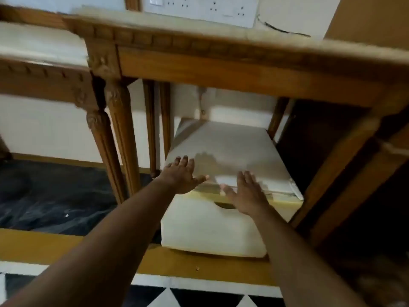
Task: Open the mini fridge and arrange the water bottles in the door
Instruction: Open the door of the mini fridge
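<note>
Mini fridge tucked under wooden table, door shut — my left hand and right hand spread flat, empty, over its top edge, near handle recess.

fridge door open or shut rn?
Shut. The mini fridge door sits flush with the cabinet, no interior or bottles visible. Left hand and right hand hover open at its top edge.

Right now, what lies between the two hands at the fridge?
In the head view, only the white fridge shows between the left hand and the right hand: its top front edge, with the dark handle notch just below.
</note>
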